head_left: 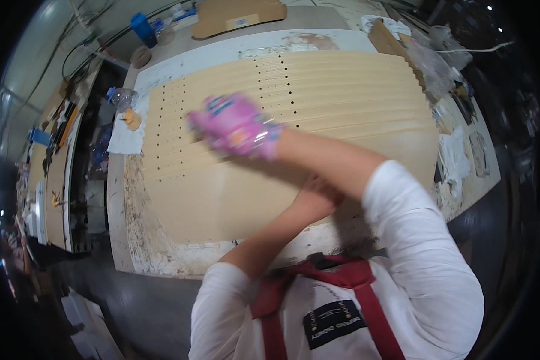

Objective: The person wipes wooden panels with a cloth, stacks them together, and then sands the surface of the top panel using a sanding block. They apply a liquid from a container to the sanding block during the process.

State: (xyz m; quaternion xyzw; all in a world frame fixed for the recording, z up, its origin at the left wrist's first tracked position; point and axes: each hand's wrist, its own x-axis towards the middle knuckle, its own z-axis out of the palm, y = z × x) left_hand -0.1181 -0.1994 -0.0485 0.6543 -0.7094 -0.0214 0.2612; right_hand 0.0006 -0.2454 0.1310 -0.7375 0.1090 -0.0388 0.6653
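Overlapping cream-coloured boards [366, 141] lie on the worktable, with their edges stepped one behind another. Rows of small dark holes run across them at the left and in the middle. Over the left half of the boards is my right hand [237, 127], in a pink patterned glove. Motion smears its fingers, so I cannot make out whether it holds anything. My left hand [321, 195] is bare and lies at the near part of the boards, under my crossing right forearm. That forearm hides its fingers.
A clear plastic bottle [121, 98] and a crumpled tan piece [131, 119] sit at the left edge. Farther back are a blue cup [143, 30] and a sheet of cardboard [239, 17]. Plastic bags [432, 66] and white cloth [455, 161] line the right side.
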